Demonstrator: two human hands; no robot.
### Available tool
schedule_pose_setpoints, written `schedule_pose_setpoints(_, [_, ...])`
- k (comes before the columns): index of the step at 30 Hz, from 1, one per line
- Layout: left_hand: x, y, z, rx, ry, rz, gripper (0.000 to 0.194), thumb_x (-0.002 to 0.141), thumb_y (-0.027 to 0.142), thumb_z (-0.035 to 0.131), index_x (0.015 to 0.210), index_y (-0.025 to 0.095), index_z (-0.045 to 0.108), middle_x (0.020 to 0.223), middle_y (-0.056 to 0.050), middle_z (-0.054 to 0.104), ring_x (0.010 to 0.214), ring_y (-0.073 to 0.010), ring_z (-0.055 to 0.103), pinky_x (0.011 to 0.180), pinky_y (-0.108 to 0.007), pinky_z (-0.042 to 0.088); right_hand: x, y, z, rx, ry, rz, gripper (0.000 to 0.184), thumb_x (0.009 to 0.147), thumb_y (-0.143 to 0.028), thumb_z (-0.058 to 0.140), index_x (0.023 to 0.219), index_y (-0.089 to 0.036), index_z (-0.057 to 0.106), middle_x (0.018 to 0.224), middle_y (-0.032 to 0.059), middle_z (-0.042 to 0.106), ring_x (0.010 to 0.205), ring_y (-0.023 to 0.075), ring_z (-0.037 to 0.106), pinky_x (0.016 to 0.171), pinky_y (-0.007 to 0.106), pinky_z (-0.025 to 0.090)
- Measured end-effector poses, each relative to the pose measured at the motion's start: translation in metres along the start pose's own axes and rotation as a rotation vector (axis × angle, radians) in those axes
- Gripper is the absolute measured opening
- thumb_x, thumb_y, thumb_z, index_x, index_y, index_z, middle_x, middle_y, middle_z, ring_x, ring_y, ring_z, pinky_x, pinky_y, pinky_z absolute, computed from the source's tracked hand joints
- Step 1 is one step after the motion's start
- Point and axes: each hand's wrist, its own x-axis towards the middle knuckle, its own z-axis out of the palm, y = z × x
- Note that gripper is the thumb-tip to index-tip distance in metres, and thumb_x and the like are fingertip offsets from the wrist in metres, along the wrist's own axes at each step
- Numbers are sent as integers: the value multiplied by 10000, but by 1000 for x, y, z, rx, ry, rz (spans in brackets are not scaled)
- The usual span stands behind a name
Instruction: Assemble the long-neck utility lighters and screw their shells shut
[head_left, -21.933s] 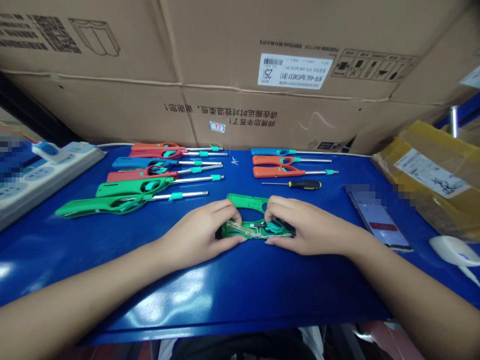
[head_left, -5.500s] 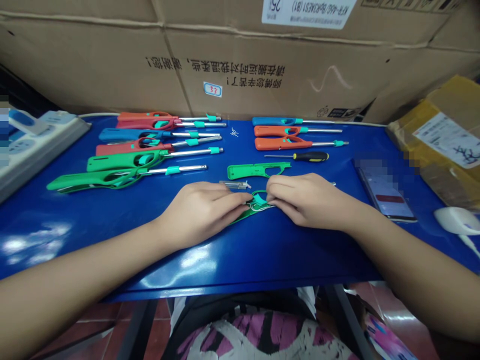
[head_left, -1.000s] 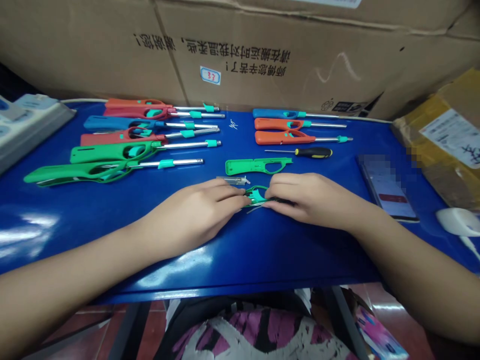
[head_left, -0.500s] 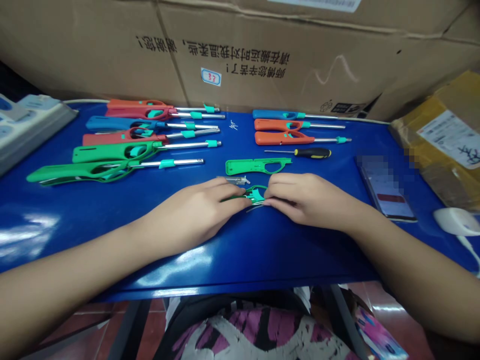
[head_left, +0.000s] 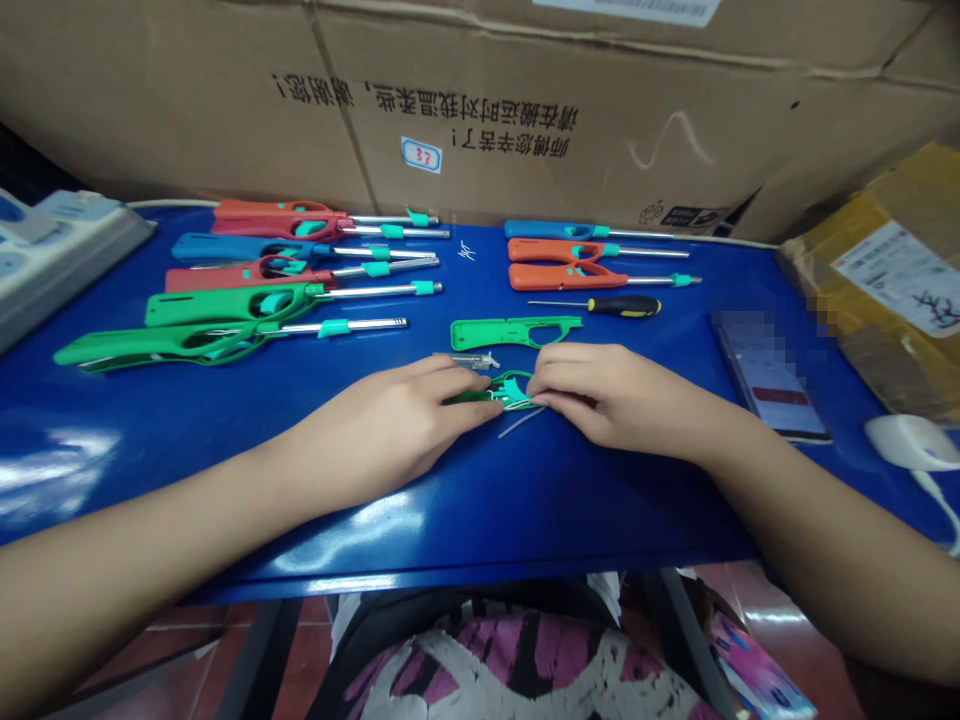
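Note:
My left hand (head_left: 390, 425) and my right hand (head_left: 611, 395) meet at the middle of the blue table (head_left: 480, 500). Both pinch an opened green lighter half (head_left: 504, 392) with a teal trigger and thin white wires trailing out. Just beyond it lie a small clear metal-tipped gas part (head_left: 471, 360) and the other green shell half (head_left: 516, 331). A black-and-yellow screwdriver (head_left: 613, 305) rests behind my right hand.
Several assembled long lighters (head_left: 247, 300) in green, red and blue lie at back left; three more lighters (head_left: 592, 255) at back centre. A phone (head_left: 772, 378) and white mouse (head_left: 911, 442) are right, a power strip (head_left: 52, 260) left, cardboard boxes (head_left: 525, 110) behind.
Over the last second my fingers shifted slightly on the green half; the white wires now stick out further toward me. Earlier, both shell halves were together under my hands.

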Motion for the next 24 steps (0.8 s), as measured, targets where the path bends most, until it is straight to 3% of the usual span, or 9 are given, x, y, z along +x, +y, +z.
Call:
schedule_pose_setpoints(8, [4,3,-4,76,-43,9,335,982,173,521,1272,163,689,1200,-145,696,1088,-274,672,906,-403,608,0,-2,-3,92,39,15,140,952,-140,549,919,-175,680,913,59,653,806,160,602,745,295,472])
schedule_pose_setpoints(15, [4,4,-6,129,-53,30,338,976,156,515,1274,155,675,1203,-141,695,1081,-278,669,897,-401,610,0,-3,-3,47,39,1,157,971,-173,529,921,-170,678,916,67,651,805,162,602,727,292,469])
schedule_pose_setpoints(24, [2,-2,0,-47,29,-5,274,1008,182,510,1205,159,698,1182,-119,721,1120,-244,674,1001,-403,570,0,-4,-1,22,26,28,164,977,-188,530,920,-163,682,930,71,651,824,169,609,740,296,468])
